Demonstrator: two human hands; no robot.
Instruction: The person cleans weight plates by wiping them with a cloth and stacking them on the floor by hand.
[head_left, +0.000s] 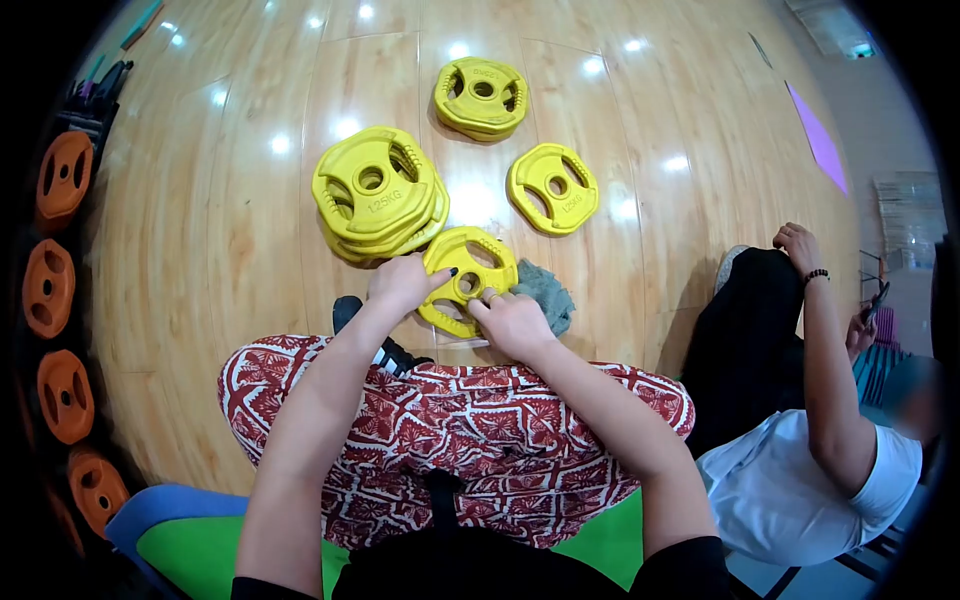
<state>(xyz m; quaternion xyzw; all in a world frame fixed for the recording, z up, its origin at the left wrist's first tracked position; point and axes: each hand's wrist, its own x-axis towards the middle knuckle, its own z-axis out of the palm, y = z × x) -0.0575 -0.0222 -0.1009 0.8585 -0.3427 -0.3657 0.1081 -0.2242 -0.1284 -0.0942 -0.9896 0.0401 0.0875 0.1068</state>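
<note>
Here I count a near yellow plate (pixel 467 281) on the floor (pixel 230 250), a stack (pixel 378 195) marked 1.25KG to its left, and two single plates (pixel 552 187) (pixel 481 96) farther off. My left hand (pixel 404 281) and right hand (pixel 511 322) both grip the near plate, arms stretched forward. A grey cloth (pixel 547 293) lies right of it; four orange plates (pixel 62 175) line the left.

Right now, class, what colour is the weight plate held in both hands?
Yellow: the weight plate under the left hand and right hand, clearest in the head view.
</note>
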